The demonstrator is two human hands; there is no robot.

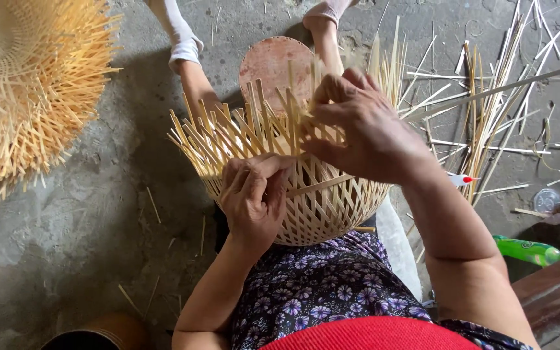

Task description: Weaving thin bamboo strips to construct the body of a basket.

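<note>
Basket: a half-woven bamboo basket (319,201) is held on the lap, its open end turned away, loose strip ends fanned out around the rim.
Left hand: the left hand (254,201) is laid on the near left wall of the basket, fingers closed on a strip pinched under the thumb.
Right hand: the right hand (364,129) is set over the rim, fingers curled shut around upright strips (293,110).
Floor: grey concrete floor (98,194) is seen beneath, littered with splinters.
Spare strips: loose bamboo strips (494,110) are scattered to the right.
Second basket: another unfinished basket (27,84) is seen at upper left, well apart.
Bottle: a green bottle (526,249) lies at the right.
</note>
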